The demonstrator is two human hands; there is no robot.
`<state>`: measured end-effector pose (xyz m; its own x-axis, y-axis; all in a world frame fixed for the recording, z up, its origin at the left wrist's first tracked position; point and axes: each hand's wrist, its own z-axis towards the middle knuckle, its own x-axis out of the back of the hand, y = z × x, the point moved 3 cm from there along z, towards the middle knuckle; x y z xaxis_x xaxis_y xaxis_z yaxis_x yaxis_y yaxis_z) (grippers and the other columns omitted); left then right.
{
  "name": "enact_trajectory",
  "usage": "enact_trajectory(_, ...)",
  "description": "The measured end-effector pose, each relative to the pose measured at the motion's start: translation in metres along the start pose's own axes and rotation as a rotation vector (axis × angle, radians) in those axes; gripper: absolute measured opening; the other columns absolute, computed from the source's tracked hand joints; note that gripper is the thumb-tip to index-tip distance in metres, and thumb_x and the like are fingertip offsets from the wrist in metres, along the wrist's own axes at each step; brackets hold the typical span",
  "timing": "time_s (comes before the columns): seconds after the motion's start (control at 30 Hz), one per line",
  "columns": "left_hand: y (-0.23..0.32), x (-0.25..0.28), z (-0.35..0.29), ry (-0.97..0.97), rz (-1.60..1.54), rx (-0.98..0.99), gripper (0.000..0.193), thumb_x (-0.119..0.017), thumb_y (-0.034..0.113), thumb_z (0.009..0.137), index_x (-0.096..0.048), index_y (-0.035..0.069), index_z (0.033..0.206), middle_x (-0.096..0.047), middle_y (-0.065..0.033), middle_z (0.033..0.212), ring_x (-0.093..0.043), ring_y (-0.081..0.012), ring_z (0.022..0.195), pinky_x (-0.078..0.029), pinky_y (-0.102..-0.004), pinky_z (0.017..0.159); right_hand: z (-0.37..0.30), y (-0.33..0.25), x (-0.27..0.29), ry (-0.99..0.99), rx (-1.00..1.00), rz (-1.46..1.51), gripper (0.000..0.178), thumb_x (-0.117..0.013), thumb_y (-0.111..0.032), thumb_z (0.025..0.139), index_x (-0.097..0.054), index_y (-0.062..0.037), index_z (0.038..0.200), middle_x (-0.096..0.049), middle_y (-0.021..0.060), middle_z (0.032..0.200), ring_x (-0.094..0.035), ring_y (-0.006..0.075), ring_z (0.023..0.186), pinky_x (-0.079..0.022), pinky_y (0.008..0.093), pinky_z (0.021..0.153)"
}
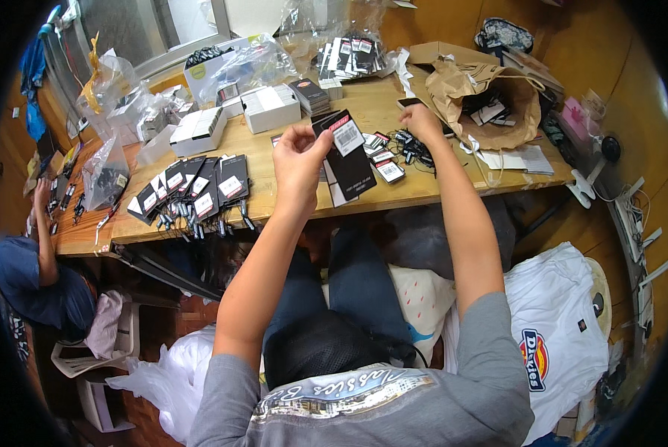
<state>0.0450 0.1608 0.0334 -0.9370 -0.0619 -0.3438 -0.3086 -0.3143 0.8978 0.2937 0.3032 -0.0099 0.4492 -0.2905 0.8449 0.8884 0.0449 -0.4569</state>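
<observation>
My left hand (pixel 298 165) is raised over the table's front edge, pinching black hang tags (pixel 355 165) with a red mark and a white barcode sticker. Farther back, my right hand (pixel 423 124) has its fingers closed at a small dark tag (pixel 408 102); its fingertips are partly hidden. Between the hands lie smaller black tags (pixel 390 171) with white stickers. Beside them is a tangle of black strings (pixel 410 147). To the left, several larger black tags (pixel 232 179) are fanned out, their strings hanging over the edge.
White boxes of cards (pixel 272 109) and a dark card stack (pixel 309 94) stand behind. More tags (pixel 351 56) are piled at the back. An open brown paper bag (pixel 442 89) sits right. Another person (pixel 43 279) works at the left. A white T-shirt (pixel 561 320) lies lower right.
</observation>
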Motion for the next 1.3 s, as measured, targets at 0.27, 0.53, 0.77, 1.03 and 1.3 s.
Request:
enact_trajectory(0.27, 0.002, 0.022, -0.010, -0.036, -0.038, 0.039, 0.011, -0.060, 0.007, 0.072, -0.050, 0.007, 0.077, -0.052, 0.0022, 0.070, -0.047, -0.0023, 0.059, -0.033, -0.0135, 0.044, 0.012, 0.007, -0.006, -0.038, -0.054, 0.052, 0.011, -0.064, -0.016, 0.063, -0.062, -0.0073, 0.069, -0.060, 0.0107, 0.070, -0.057, 0.0211, 0.063, -0.043, 0.0321, 0.062)
enact_trajectory(0.53, -0.011, 0.025, -0.014, -0.062, -0.098, 0.108, 0.012, -0.060, 0.009, 0.072, -0.049, 0.007, 0.078, -0.053, 0.0028, 0.067, -0.046, -0.0012, 0.057, -0.031, -0.0131, 0.045, 0.004, -0.011, 0.047, -0.080, -0.012, 0.842, 0.009, -0.057, -0.006, 0.073, -0.054, 0.0024, 0.073, -0.057, 0.0062, 0.063, -0.054, 0.0106, 0.054, -0.043, 0.0226, 0.050)
enact_trajectory(0.77, -0.012, 0.020, -0.017, -0.167, -0.123, 0.148, 0.015, -0.060, 0.010, 0.073, -0.050, 0.006, 0.084, -0.056, 0.0015, 0.072, -0.048, -0.0018, 0.061, -0.032, -0.0133, 0.048, -0.019, -0.056, 0.101, -0.072, 0.181, 0.911, 0.007, -0.050, -0.006, 0.079, -0.053, -0.0011, 0.083, -0.055, 0.0029, 0.064, -0.053, 0.0096, 0.056, -0.041, 0.0202, 0.052)
enact_trajectory(1.03, 0.000, -0.007, -0.013, -0.461, -0.120, 0.169, 0.021, -0.054, 0.008, 0.078, -0.049, 0.002, 0.097, -0.054, -0.0041, 0.097, -0.051, -0.0098, 0.083, -0.042, -0.0233, 0.074, -0.049, -0.100, 0.145, -0.177, 0.417, 0.959, 0.011, -0.045, -0.009, 0.082, -0.053, -0.0036, 0.087, -0.051, 0.0006, 0.067, -0.051, 0.0091, 0.062, -0.043, 0.0199, 0.058)
enact_trajectory(1.3, 0.022, -0.058, 0.003, -0.650, -0.099, -0.030, 0.022, -0.058, 0.008, 0.074, -0.050, 0.000, 0.093, -0.048, -0.0034, 0.110, -0.051, -0.0083, 0.083, -0.042, -0.0220, 0.072, -0.088, -0.139, 0.158, -0.268, 0.585, 0.935, 0.010, -0.052, -0.007, 0.078, -0.055, -0.0011, 0.085, -0.051, 0.0013, 0.065, -0.047, 0.0064, 0.055, -0.041, 0.0180, 0.053)
